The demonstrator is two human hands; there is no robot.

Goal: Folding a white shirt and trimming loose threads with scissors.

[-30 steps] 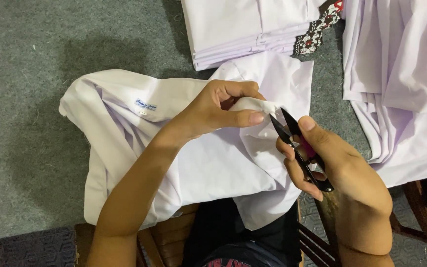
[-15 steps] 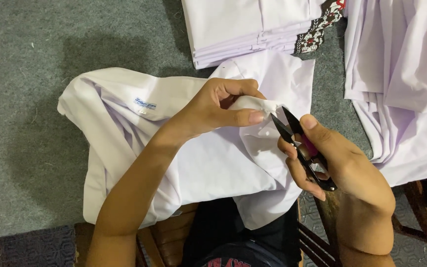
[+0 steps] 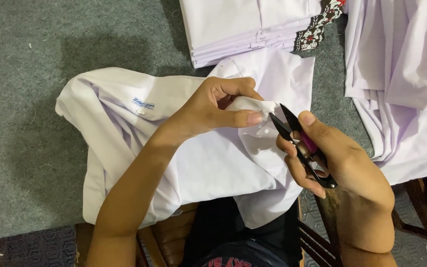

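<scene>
A white shirt [image 3: 124,128] is lying spread over the person's lap, its long axis running left to right, with its collar label far left. The left hand [image 3: 213,106] is reaching across it from the near left, fingers curled shut and pinching a small fold [image 3: 253,105] of the fabric between thumb and forefinger, lifting it toward the right. Just right of that fold, the right hand [image 3: 337,158] is gripping black thread snips [image 3: 297,143], fingers wrapped around the handle, blades parted slightly and pointing far-left at the pinched edge, nearly touching it. Folded white shirts [image 3: 243,24] are lying stacked farther away, and more white cloth [image 3: 401,89] is lying at the right.
</scene>
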